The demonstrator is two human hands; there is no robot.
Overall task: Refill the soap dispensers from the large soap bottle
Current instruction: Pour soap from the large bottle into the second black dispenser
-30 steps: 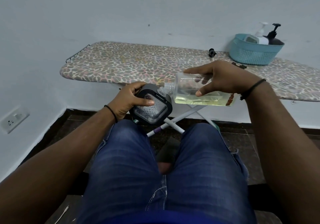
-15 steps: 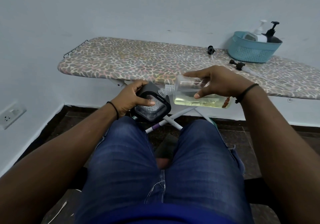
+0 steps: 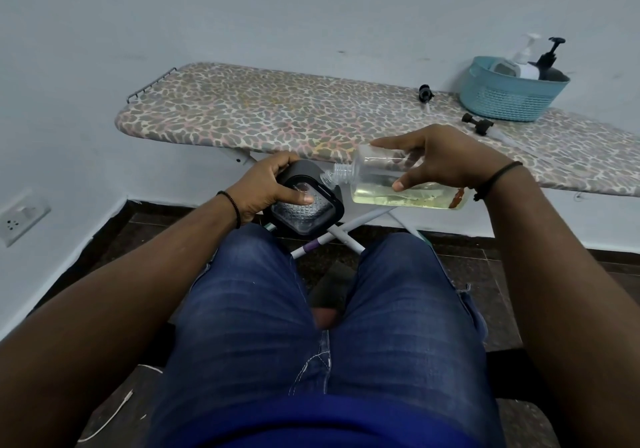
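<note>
Yellowish soap, pooled along the low side of one clear bottle (image 3: 398, 184) held nearly flat above the knees, uncapped neck pointing left and touching the top edge of one black dispenser (image 3: 304, 205). Right hand (image 3: 446, 160) curled over the bottle, thumb under, forefinger stretched along the top. Left hand (image 3: 266, 188) wrapped round the dispenser, thumb pressed on its clear textured face. One dark band on each wrist. Some reddish-brown mark at the bottle's base end; no readable writing on it.

Behind, one ironing board (image 3: 277, 111) with spotted cover. On its right end one teal basket (image 3: 509, 97) holding two pump bottles, one white (image 3: 526, 63), one black (image 3: 550, 63). Two loose black pump heads on the board: one (image 3: 425, 93) just left of the basket, one (image 3: 479, 125) in front of it, tube trailing right. One wall socket (image 3: 20, 215) low at left. No brand legible anywhere.
</note>
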